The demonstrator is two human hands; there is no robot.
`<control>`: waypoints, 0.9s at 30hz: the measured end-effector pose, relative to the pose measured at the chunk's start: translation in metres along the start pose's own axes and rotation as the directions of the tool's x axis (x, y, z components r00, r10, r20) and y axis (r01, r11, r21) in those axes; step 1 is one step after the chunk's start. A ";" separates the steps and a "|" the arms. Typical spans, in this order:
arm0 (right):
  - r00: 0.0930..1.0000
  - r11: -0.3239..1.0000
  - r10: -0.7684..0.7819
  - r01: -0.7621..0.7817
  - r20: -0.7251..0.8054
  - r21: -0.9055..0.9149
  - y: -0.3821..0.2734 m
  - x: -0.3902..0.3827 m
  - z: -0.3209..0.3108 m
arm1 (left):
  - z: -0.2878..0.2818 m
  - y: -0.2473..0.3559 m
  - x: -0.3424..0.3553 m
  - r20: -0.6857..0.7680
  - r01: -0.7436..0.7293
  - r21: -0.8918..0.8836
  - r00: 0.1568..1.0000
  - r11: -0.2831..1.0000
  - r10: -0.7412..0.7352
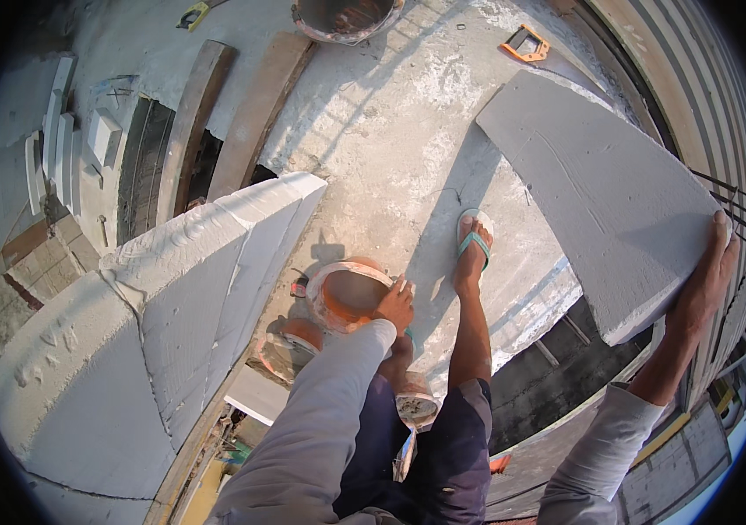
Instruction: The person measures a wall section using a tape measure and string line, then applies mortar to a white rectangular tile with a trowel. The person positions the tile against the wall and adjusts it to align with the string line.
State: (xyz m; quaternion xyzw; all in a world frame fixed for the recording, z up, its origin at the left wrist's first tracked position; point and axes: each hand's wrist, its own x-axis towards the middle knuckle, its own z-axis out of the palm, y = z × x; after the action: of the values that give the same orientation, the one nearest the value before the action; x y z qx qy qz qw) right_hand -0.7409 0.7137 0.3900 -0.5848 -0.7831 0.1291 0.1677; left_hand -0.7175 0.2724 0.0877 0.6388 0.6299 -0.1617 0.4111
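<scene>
My right hand [704,276] grips the outer edge of a pale grey curved block [592,192], which is held raised at the right. My left hand [393,302] hangs at the right rim of an orange mortar-smeared bowl [347,302], fingers loosely bent with nothing visible in them; whether it touches the rim I cannot tell. A second smaller orange container [303,331] stands below that bowl. A large curved white block wall [180,315] with mortar along its top fills the left side. My sandalled right foot [474,249] stands on the dusty concrete floor [390,184].
A handsaw [531,48] lies at top right, another [191,17] at top left. A bucket [338,16], planks [263,96] and white offcuts [62,140] lie beyond the wall. Dark floor openings [561,389] and rebar [745,210] border the right. A small pail [417,407] sits between my legs.
</scene>
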 end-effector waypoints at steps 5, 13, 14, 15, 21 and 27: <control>0.998 0.989 -0.008 -0.003 0.069 0.149 -0.018 -0.010 -0.004 | -0.001 -0.020 -0.040 -0.158 -0.406 -0.091 0.907 0.909 0.389; 0.994 0.979 0.035 -0.055 0.104 0.197 -0.017 0.018 -0.018 | -0.119 -0.038 -0.126 0.174 0.005 -0.370 0.983 0.929 0.064; 0.991 0.974 0.061 -0.085 0.118 0.209 -0.018 0.021 -0.020 | -0.136 -0.039 -0.134 0.152 0.073 -0.400 0.988 0.914 -0.013; 0.988 0.970 0.085 -0.111 0.125 0.216 -0.018 0.027 -0.022 | -0.154 -0.041 -0.136 0.112 0.127 -0.443 0.990 0.887 -0.086; 0.953 0.951 0.199 -0.244 0.227 0.192 0.002 0.048 -0.027 | -0.246 -0.077 -0.122 -0.142 0.224 -0.780 0.846 0.584 -0.514; 0.937 0.937 0.227 -0.285 0.266 0.204 0.024 0.047 -0.026 | -0.365 -0.147 -0.052 -0.391 0.082 -0.739 0.756 0.669 -0.525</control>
State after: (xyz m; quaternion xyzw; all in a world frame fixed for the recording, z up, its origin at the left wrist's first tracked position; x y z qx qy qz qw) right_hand -0.7207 0.7656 0.4096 -0.6379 -0.6928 0.3129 0.1234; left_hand -0.9766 0.4844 0.3004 0.3379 0.8388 0.2122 0.3703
